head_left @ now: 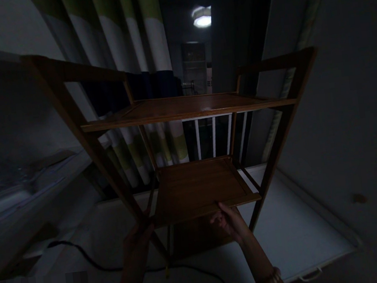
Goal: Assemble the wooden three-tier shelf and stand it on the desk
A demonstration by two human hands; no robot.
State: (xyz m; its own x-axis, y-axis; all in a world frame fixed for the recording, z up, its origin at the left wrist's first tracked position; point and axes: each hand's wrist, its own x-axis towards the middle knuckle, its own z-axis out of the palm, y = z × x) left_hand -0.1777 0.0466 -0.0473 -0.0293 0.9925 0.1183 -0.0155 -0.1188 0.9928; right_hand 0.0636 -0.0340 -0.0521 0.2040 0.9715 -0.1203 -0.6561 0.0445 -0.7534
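Observation:
A brown wooden shelf rack stands in front of me in dim light, with a top board, a middle board and a lower board. My left hand is closed around its front left post, beside the corner of the middle board; the post hides part of the fingers. At the front edge of that same board is my right hand, with one digit against the edge and the other fingers curled below it. A beaded bracelet circles my right wrist.
A black cable runs across the pale floor beneath the rack. Behind stand a striped curtain, a dark window reflecting a lamp, and white bars. A cluttered ledge lies left; a wall rises right.

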